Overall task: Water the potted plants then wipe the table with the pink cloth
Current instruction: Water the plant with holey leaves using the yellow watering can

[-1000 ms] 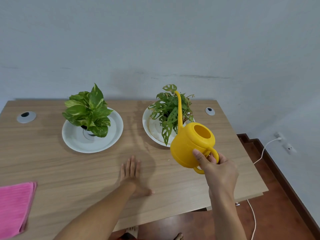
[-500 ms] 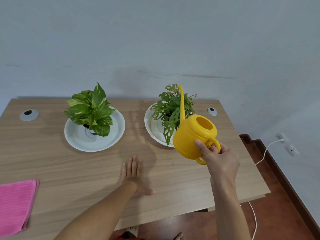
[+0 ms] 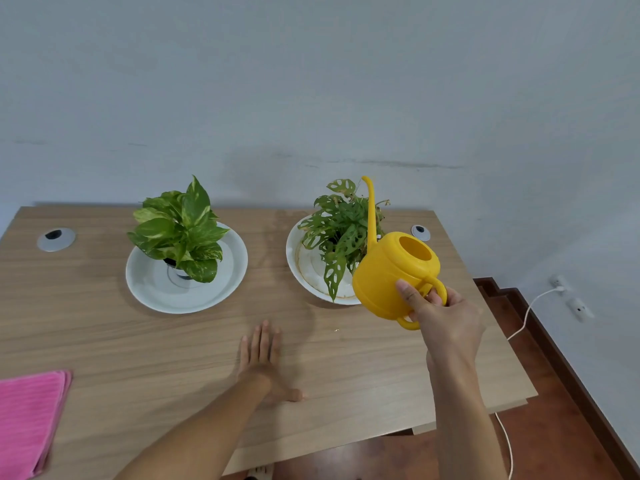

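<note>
My right hand (image 3: 446, 317) grips the yellow watering can (image 3: 394, 271) by its handle, just beside the right potted plant (image 3: 343, 230). My left hand (image 3: 263, 358) lies spread flat on the table (image 3: 104, 334); the pink cloth (image 3: 27, 417) sits far left.

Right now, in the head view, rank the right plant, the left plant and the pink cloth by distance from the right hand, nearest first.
1. Right plant, just left of the right hand.
2. Left plant, across the table.
3. Pink cloth, at the near left edge.
</note>
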### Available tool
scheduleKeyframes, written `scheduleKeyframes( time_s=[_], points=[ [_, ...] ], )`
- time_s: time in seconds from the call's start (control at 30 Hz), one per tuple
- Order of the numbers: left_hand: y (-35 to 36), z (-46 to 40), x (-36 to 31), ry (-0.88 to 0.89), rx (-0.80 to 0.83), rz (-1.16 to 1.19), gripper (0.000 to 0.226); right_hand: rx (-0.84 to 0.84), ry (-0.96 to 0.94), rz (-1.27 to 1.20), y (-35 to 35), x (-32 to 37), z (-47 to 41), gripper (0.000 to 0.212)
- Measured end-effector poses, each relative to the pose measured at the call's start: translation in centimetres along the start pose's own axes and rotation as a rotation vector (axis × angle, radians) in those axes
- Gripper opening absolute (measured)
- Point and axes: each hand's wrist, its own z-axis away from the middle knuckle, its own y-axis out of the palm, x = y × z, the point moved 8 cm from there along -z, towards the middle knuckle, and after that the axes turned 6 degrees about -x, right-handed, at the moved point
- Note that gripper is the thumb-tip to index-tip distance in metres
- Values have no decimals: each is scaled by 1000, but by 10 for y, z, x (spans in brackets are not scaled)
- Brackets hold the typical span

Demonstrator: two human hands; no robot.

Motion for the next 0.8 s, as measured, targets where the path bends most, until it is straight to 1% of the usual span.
scheduleKeyframes(
  time_s=[0.33, 0.5, 0.8],
  points=[
    [-3, 6, -1, -3, -22, -10, 147, -31, -4, 22, -16, -10, -4, 29],
    [-4, 7, -1, -10, -23, -21, 152, -46, 4, 44, -27, -17, -3, 31],
    [-5, 10, -2, -1, -15, -27, 153, -46, 24, 38, -41, -33, 2, 28]
  ],
)
